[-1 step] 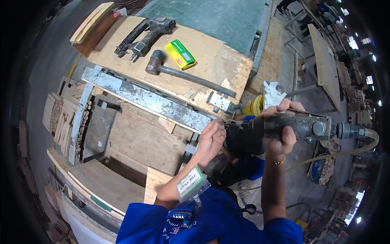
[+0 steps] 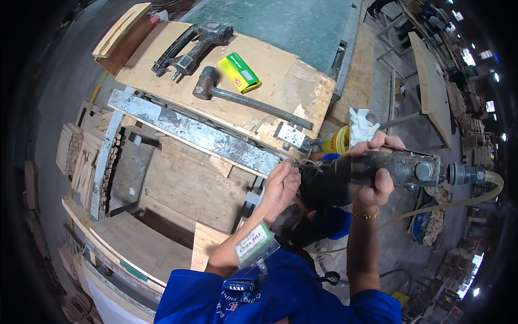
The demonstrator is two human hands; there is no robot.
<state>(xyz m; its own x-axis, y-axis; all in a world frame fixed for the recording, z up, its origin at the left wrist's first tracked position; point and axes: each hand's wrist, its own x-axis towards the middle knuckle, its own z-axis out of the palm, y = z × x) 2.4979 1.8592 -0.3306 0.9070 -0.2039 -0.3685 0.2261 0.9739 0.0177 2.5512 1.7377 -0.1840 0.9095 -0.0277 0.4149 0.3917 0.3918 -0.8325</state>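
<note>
My right hand [image 2: 368, 195] is wrapped around a dark, worn air screwdriver [image 2: 404, 168], held level with its nose to the left. A clear hose [image 2: 493, 183] runs from its rear end. At the nose, the closed fingers of my left hand [image 2: 280, 189] pinch the thin bit [image 2: 308, 165]; its tip is hidden by the fingers. Just beyond my left hand, a small metal valve block [image 2: 290, 135] sits at the bench corner. A mallet [image 2: 205, 83] with a long dark handle lies on the wooden bench top [image 2: 270, 59].
A nail gun [image 2: 197, 48] and a green-yellow box [image 2: 239, 73] lie on the bench top. A metal-edged frame [image 2: 189, 129] stands in front, at left. To the right are a yellow bucket [image 2: 337, 141] with white cloth [image 2: 362, 125], and a blue basin [image 2: 423, 224].
</note>
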